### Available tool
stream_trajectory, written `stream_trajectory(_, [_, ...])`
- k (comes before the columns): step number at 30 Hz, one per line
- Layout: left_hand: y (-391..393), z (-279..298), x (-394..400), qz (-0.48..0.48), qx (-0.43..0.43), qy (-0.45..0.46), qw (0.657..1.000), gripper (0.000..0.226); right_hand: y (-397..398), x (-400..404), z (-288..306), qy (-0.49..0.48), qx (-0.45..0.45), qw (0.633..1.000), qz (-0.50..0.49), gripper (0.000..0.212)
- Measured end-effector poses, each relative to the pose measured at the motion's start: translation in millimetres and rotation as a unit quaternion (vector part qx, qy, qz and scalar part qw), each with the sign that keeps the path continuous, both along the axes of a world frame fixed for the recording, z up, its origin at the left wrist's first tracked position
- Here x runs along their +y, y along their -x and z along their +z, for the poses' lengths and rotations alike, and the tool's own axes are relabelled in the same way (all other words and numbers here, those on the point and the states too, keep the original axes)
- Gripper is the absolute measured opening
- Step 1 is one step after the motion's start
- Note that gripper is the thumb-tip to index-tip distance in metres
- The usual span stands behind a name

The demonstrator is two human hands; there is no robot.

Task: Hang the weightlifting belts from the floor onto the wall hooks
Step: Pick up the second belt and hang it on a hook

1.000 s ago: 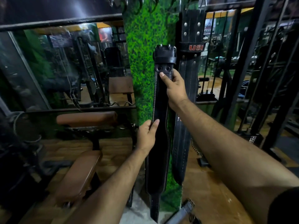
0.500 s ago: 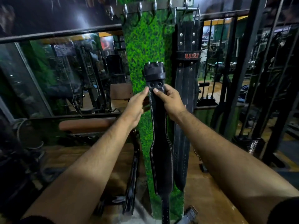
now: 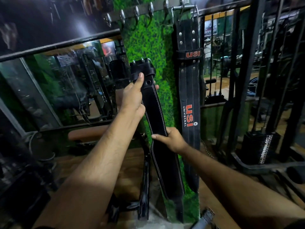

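Observation:
I hold a black leather weightlifting belt (image 3: 155,116) with white stitching, tilted in front of the green turf wall panel (image 3: 148,45). My left hand (image 3: 132,96) grips its top just under the buckle (image 3: 142,67). My right hand (image 3: 171,139) grips its right edge at mid-length. The tail hangs down toward the floor. A second black belt with red USI lettering (image 3: 189,90) hangs from the rightmost hook (image 3: 183,4). A row of several bare metal hooks (image 3: 137,14) runs along the rail above.
A brown padded bench (image 3: 89,134) stands left of the panel, below a mirror (image 3: 66,83). Black steel rack posts (image 3: 247,63) and a weight stack (image 3: 262,146) stand on the right. Another belt end (image 3: 204,219) lies on the wooden floor at the bottom.
My right hand slid from the belt's top down to mid-length. My left hand took over the grip under the buckle. The belt now tilts, buckle to the left.

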State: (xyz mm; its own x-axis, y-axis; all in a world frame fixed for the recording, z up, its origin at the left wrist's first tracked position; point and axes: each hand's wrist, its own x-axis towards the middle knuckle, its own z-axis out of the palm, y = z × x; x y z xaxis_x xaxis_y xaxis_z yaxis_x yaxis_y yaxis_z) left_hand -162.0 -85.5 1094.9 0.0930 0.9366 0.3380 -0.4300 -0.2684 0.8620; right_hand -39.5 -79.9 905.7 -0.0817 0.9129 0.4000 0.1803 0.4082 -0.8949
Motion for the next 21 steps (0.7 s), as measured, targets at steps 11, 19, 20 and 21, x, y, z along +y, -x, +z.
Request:
stream_trajectory(11, [40.0, 5.6, 17.0, 0.053, -0.048, 0.037, 0.997, 0.033, 18.9, -5.5, 71.3, -0.026, -0.031, 0.997, 0.069, 0.011])
stream_trajectory(19, [37.6, 17.7, 12.0, 0.027, -0.053, 0.078, 0.995, 0.022, -10.1, -2.6, 16.0, 0.04, -0.227, 0.971, -0.064, 0.052])
stream_trajectory(20, [39.6, 16.6, 13.0, 0.032, -0.052, 0.08, 0.995, 0.022, -10.6, -5.0, 14.1, 0.058, -0.249, 0.965, -0.059, 0.048])
stream_trajectory(21, [42.1, 15.1, 14.6, 0.035, -0.051, 0.078, 0.995, 0.023, -10.7, -5.4, 12.2, 0.076, -0.256, 0.962, -0.049, 0.049])
